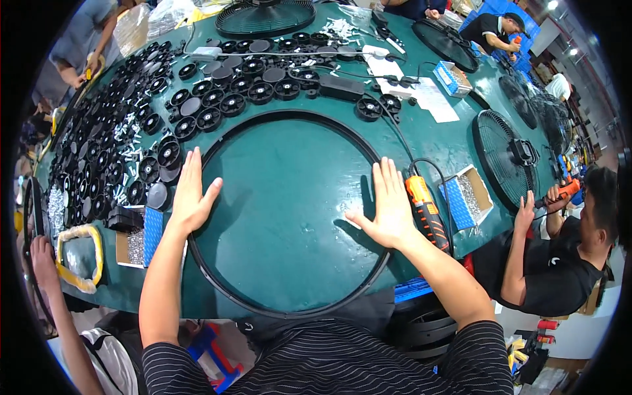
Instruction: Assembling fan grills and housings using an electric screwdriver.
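A large black ring (294, 113), thin-rimmed and round, lies on the green tabletop (289, 210) in front of me, its near edge close to my body. My left hand (192, 196) is held flat with fingers stretched out at the ring's left side. On the opposite side, my right hand (390, 207) is likewise open, fingers pointing away and thumb spread inward. Neither hand holds anything; whether the palms touch the rim, I cannot tell. Just right of my right hand lies an orange and black power screwdriver (428, 214) with a cable.
Many black round caps (230, 104) and small parts spread over the left and far table. Boxes of screws stand at left (136, 247) and right (469, 197). Black fan grilles (503, 158) lie to the right. A co-worker (559, 243) there holds an orange driver (567, 190).
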Demonstrator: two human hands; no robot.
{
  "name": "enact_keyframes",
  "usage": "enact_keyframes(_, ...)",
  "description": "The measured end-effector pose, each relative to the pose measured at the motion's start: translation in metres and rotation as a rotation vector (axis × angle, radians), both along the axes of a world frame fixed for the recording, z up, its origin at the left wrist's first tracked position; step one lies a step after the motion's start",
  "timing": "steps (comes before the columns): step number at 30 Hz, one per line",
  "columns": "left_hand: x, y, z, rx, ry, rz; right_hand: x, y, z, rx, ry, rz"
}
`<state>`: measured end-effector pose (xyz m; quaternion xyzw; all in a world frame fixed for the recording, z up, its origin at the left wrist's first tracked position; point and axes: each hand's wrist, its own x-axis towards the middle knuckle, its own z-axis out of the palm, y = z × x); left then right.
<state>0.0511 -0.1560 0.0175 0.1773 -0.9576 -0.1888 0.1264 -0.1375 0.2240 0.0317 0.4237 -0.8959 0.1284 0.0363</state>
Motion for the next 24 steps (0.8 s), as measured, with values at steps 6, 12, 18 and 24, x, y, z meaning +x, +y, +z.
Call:
enact_keyframes(6, 0.0, -0.001, 0.001, -0.065, -0.02, -0.018, -0.001, 0.001, 0.0, -0.056, -0.089, 0.012)
enact_keyframes(12, 0.001, 0.008, 0.024, -0.148, -0.098, -0.014, 0.004, 0.002, 0.017, -0.107, -0.113, 0.03)
enact_keyframes(18, -0.005, 0.005, 0.077, -0.397, 0.036, -0.047, -0.004, -0.001, 0.075, -0.138, 0.098, 0.145)
enact_keyframes(24, -0.009, 0.016, 0.02, -0.272, -0.07, -0.036, 0.001, -0.019, 0.021, 0.126, 0.03, 0.106)
